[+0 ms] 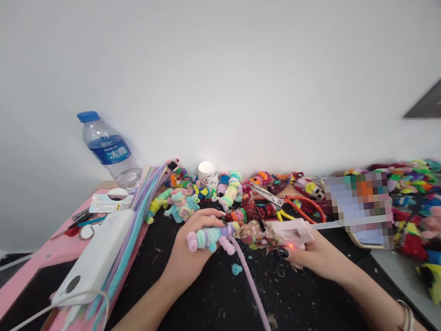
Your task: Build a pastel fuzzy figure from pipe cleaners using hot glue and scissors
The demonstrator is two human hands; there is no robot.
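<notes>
My left hand (188, 251) is closed around a pastel pipe-cleaner figure (212, 237) of coiled pink, green and purple loops, from which a long purple pipe cleaner (254, 289) trails toward me. My right hand (314, 253) grips a pale pink hot glue gun (292, 231) with a small red light lit, its nozzle pointing left against the figure's end. Both hands rest over a black mat (221, 314) speckled with scraps. A small blue piece (236, 269) lies on the mat between my arms.
A water bottle (110, 151) stands at the back left. A white power bank (95, 257) with cables and a bundle of pastel pipe cleaners (138, 212) lie left. Several finished fuzzy figures, orange-handled scissors (288, 203) and a white jar (208, 175) crowd the back; more figures are piled right.
</notes>
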